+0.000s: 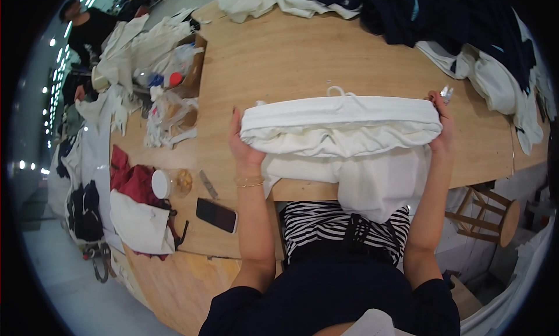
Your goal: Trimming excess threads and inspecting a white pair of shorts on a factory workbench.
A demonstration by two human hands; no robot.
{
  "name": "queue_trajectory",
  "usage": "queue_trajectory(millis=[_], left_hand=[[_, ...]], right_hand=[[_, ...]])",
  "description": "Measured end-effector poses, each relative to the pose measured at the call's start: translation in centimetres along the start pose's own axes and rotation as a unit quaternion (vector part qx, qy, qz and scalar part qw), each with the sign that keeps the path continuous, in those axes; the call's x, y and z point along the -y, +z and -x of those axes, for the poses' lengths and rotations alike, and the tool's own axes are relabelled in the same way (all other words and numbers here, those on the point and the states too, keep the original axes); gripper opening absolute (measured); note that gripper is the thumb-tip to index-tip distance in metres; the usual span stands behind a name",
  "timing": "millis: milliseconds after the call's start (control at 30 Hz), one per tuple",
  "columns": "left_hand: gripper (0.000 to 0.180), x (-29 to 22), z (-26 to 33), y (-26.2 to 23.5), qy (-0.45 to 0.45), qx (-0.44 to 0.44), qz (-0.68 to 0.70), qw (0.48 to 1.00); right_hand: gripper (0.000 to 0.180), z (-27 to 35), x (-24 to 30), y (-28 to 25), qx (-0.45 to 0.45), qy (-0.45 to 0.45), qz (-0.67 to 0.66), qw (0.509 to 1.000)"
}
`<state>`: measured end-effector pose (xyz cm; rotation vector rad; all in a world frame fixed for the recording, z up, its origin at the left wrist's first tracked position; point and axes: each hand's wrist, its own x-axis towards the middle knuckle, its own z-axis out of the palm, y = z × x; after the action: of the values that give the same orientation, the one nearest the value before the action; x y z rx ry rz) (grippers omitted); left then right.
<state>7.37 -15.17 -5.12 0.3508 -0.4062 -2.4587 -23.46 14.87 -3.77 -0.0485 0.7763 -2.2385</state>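
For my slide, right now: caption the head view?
Both hands grip a folded white cloth garment over a wooden table.

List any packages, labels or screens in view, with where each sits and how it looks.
Phone: flat on the table near the left hand, dark rectangle, screen off.
Jar: on its side beside red cloth, clear, white lid.
Cardboard box: table's far left, brown, open.

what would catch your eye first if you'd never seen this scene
The folded white garment at the middle of the wooden table stands out first, gripped at its ends by the left hand and right hand. Next, the dark heap of clothes at the far right, and a black phone near the left elbow.
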Motion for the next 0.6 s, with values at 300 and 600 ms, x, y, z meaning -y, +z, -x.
queue_trajectory(millis=[300, 600], left_hand=[[0.086, 1.5, 0.8, 2.3, -0.014, 0.055, 0.209, 0.976], [0.082, 1.8, 1.5, 3.3, 0.004, 0.033, 0.069, 0.997]], right_hand=[[0.022, -2.8, -0.3, -6.1, -0.191, -0.006, -0.100, 0.976], [0.019, -2.7, -0.4, -4.9, -0.195, -0.007, -0.076, 0.978]])
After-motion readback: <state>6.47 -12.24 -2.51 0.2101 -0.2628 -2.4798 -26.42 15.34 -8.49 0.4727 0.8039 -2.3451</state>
